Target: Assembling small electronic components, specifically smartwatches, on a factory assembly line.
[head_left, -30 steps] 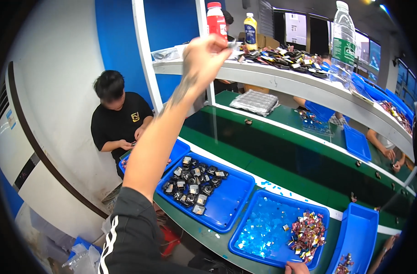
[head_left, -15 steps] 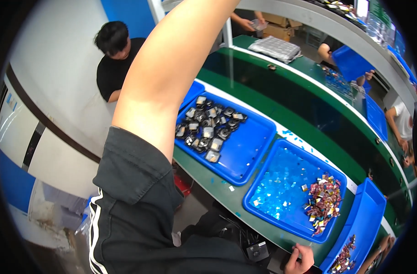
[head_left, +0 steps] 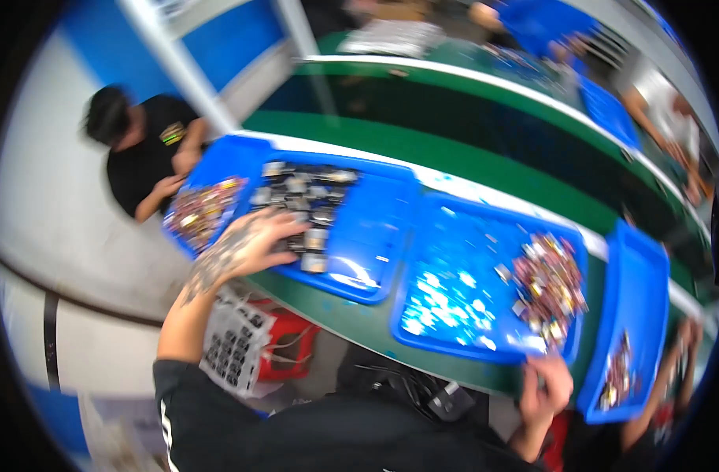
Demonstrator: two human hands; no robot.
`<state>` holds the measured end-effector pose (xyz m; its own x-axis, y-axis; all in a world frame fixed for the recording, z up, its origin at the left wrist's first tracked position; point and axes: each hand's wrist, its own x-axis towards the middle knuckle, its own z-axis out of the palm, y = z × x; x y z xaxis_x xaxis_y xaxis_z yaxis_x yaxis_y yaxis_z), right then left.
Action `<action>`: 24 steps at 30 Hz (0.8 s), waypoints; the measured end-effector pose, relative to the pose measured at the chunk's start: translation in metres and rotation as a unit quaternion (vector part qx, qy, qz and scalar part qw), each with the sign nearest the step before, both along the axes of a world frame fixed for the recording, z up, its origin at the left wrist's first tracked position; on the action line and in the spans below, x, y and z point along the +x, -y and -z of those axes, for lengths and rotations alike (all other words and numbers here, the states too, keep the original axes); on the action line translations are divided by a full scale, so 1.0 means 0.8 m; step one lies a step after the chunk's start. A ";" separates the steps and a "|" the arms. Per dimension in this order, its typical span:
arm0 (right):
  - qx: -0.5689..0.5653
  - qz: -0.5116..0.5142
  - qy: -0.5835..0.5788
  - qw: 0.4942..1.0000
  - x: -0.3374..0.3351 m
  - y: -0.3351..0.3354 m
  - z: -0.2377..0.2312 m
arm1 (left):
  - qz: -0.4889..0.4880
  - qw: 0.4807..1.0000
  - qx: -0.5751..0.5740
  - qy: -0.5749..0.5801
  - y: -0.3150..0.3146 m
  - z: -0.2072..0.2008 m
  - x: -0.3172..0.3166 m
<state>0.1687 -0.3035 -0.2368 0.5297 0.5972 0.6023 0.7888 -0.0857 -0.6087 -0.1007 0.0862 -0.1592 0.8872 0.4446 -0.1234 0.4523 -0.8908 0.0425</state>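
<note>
My left hand (head_left: 266,240) reaches over the near left part of a blue tray (head_left: 363,282). Its fingers are spread and reach over small black parts with pale tops (head_left: 300,193), heaped in the tray's left half. No held part shows in that hand. Just beyond my right hand (head_left: 547,387) is the near edge of a second blue tray (head_left: 462,346). That hand is loosely curled and blurred, with nothing visible in it. A pile of small pink, gold and white pieces (head_left: 550,287) lies at the second tray's right end, and shiny blue film bits (head_left: 446,303) cover its left.
A person in black (head_left: 151,153) sits at left by a blue tray of pinkish pieces (head_left: 206,211). Another blue tray (head_left: 639,291) stands at right, a co-worker's arm (head_left: 666,377) beside it. The green conveyor belt (head_left: 454,149) runs behind; a red bag (head_left: 292,342) sits below the table.
My left arm, raised across the view before, has come down, and the hand is now at the tray of black parts. The view has shifted, bringing the left tray of pinkish pieces into sight.
</note>
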 end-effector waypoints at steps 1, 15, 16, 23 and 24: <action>-0.032 -0.015 0.007 0.999 0.013 -0.001 -0.007 | -0.001 0.999 -0.020 -0.026 -0.002 0.027 -0.013; -0.299 -0.014 0.236 0.925 0.072 -0.099 -0.027 | -0.140 0.548 -0.724 0.395 0.029 0.053 0.106; -0.296 -0.024 0.241 0.924 0.075 -0.095 -0.028 | -0.164 0.409 -0.823 0.359 0.045 0.065 0.129; -0.099 -0.004 -0.022 0.995 0.088 -0.085 -0.041 | -0.087 0.460 -0.835 0.289 0.111 0.077 0.218; -0.079 -0.017 -0.061 0.995 0.089 -0.084 -0.041 | -0.067 0.514 -0.796 0.314 0.112 0.077 0.220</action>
<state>0.2400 -0.2362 -0.2042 0.5710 0.6982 0.4318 0.7139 -0.1627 -0.6811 0.0750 -0.0030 -0.2208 0.9488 0.2862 -0.1341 -0.0423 0.5356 0.8434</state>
